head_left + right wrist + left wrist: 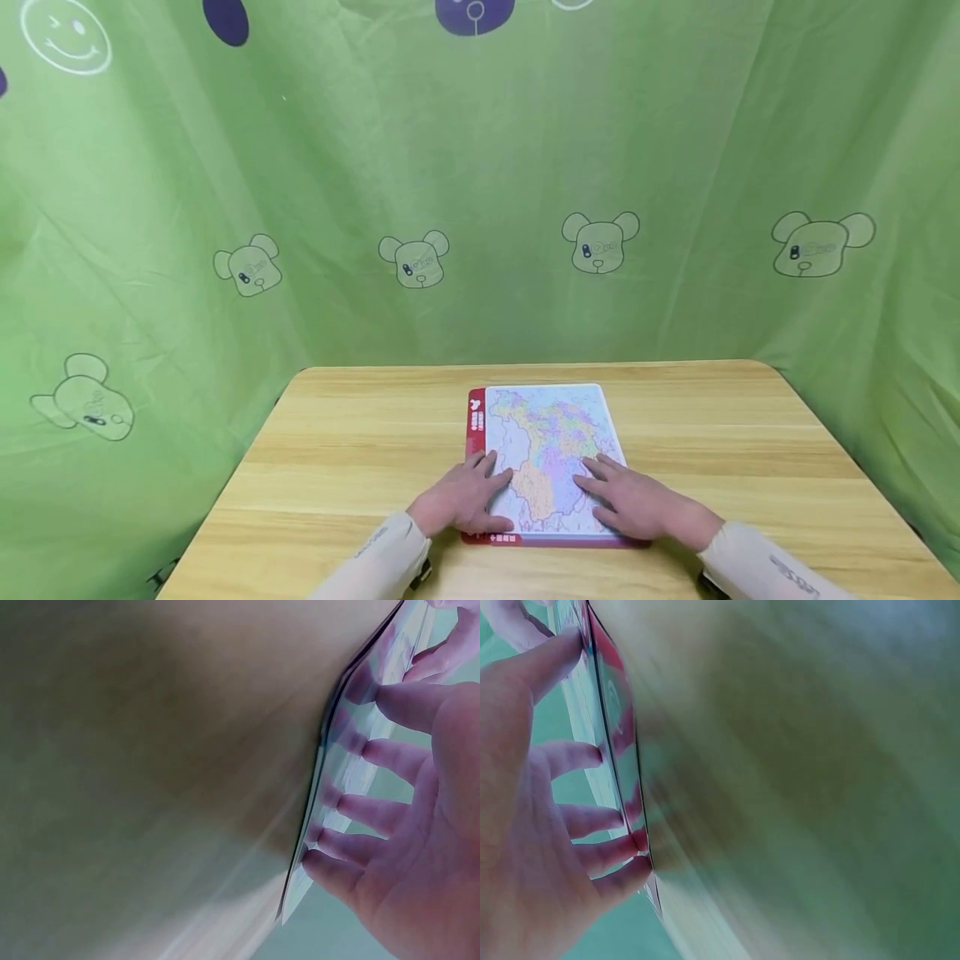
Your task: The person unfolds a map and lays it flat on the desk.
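Observation:
A colourful map board (551, 454) lies flat on the table, with a white edge and patches of pink, yellow and purple. Beneath it a red-edged board (476, 425) shows along the left and front sides. My left hand (468, 497) rests on the left side of the boards, its fingers spread and fingertips touching the surface. On the map's right side, the spread fingertips of my right hand (636, 502) touch down near the front corner. Both wrist views show the left hand (547, 817) and right hand (420, 802) with slightly bent fingers against the glossy surface.
The wooden table (360, 433) extends on both sides of the boards and behind them. A green cloth (487, 167) printed with bear heads hangs behind the table and along its sides.

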Demonstrator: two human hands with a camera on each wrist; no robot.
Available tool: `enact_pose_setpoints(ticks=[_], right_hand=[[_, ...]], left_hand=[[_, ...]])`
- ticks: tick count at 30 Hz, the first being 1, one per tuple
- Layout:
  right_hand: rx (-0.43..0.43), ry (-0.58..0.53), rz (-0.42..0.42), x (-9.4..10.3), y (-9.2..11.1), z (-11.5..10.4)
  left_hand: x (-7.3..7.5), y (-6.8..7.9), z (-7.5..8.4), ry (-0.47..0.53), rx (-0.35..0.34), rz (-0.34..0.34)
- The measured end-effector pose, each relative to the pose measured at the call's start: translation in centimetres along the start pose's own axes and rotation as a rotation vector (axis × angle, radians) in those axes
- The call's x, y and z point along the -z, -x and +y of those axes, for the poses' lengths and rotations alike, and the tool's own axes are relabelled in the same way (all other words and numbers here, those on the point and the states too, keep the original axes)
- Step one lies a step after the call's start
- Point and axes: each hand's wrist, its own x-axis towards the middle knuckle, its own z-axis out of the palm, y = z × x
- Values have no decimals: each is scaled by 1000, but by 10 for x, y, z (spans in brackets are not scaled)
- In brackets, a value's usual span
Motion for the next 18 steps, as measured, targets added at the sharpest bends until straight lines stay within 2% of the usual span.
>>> enact_pose_setpoints(ticks=[9, 18], right_hand=[[9, 3, 4, 4, -1, -4], [11, 9, -5, 1, -11, -12]], left_hand=[[0, -1, 3, 9, 15, 5], [-2, 5, -8, 69, 25, 8]])
